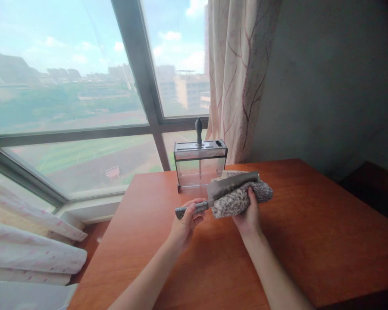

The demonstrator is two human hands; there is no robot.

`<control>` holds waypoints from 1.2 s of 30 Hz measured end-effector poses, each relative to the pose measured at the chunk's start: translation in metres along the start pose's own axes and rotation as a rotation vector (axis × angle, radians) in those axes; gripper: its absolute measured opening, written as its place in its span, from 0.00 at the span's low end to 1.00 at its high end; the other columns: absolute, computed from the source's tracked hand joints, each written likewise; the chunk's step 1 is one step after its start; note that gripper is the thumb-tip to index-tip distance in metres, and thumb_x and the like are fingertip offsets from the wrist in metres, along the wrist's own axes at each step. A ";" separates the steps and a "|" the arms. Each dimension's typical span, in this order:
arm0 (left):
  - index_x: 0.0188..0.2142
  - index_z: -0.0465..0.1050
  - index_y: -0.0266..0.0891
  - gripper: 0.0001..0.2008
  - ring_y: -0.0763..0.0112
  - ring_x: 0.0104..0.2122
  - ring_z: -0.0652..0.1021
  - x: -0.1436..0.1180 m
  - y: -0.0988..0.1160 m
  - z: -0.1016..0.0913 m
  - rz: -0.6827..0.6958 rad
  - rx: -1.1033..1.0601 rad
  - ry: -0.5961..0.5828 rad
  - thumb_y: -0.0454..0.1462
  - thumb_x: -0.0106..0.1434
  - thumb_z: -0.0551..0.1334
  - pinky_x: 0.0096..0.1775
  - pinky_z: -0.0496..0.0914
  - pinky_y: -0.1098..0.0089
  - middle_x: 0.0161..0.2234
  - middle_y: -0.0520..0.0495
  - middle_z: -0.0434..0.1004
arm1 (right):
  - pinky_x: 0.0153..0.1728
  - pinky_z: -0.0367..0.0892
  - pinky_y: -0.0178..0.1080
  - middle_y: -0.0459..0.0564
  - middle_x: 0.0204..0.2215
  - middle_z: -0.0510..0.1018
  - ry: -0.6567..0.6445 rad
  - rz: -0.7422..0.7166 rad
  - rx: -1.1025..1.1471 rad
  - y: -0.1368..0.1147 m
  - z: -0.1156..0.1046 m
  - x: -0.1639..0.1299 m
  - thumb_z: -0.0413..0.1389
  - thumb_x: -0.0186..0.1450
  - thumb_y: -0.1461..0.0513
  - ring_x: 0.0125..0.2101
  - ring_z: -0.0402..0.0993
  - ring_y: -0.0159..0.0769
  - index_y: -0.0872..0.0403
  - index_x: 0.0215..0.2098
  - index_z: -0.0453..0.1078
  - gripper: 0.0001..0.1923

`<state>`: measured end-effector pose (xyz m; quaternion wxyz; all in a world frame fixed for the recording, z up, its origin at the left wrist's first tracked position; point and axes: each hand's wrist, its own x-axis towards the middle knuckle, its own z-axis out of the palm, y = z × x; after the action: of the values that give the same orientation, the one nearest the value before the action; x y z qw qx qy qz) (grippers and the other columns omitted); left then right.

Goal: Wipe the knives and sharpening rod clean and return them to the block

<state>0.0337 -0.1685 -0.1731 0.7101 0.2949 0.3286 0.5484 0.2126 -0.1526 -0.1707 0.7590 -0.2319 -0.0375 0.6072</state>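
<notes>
Left hand [185, 218] closed around the handle of a cleaver [224, 188], held level above the counter [310, 224]. Right hand [248, 215] gripping a grey speckled cloth [242, 199], pressed against the underside of the broad blade. Behind, near the counter's far edge: a clear knife block [200, 165] holding one dark-handled knife [198, 130], beside the window and curtain [239, 73].

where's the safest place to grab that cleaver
Grip the broad steel cleaver by its speckled grey handle, coming from the left end, where the left hand already holds it. The flat blade lies under the grey speckled cloth in the right hand.
</notes>
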 end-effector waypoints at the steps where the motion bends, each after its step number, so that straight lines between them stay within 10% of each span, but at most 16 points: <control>1: 0.38 0.78 0.37 0.13 0.72 0.30 0.76 -0.001 -0.003 0.002 0.001 0.010 -0.008 0.42 0.56 0.67 0.34 0.69 0.71 0.40 0.42 0.80 | 0.47 0.72 0.41 0.41 0.39 0.83 -0.004 0.028 -0.006 0.005 0.001 -0.003 0.58 0.62 0.53 0.42 0.78 0.35 0.47 0.47 0.73 0.16; 12: 0.39 0.78 0.34 0.13 0.73 0.29 0.76 0.002 0.006 0.004 0.053 -0.001 0.012 0.41 0.57 0.67 0.36 0.71 0.72 0.38 0.42 0.80 | 0.47 0.71 0.41 0.44 0.43 0.81 -0.006 0.191 -0.063 0.016 0.004 -0.007 0.58 0.61 0.48 0.43 0.77 0.37 0.49 0.44 0.74 0.18; 23: 0.39 0.77 0.37 0.12 0.80 0.23 0.73 0.000 0.023 0.010 0.005 -0.223 0.105 0.36 0.54 0.68 0.27 0.69 0.80 0.32 0.50 0.79 | 0.52 0.66 0.49 0.43 0.41 0.81 -0.380 0.187 -0.049 0.011 0.002 -0.027 0.66 0.49 0.63 0.44 0.76 0.42 0.45 0.40 0.75 0.19; 36: 0.38 0.76 0.36 0.11 0.79 0.24 0.73 0.007 0.024 -0.003 0.067 -0.357 0.090 0.38 0.55 0.68 0.27 0.69 0.80 0.29 0.49 0.76 | 0.53 0.65 0.45 0.42 0.40 0.82 -0.275 0.124 -0.069 0.019 0.000 -0.022 0.66 0.51 0.63 0.44 0.76 0.38 0.47 0.39 0.75 0.17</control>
<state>0.0190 -0.1561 -0.1572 0.7171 0.1503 0.2476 0.6340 0.1898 -0.1705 -0.1728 0.6995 -0.1742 -0.1475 0.6772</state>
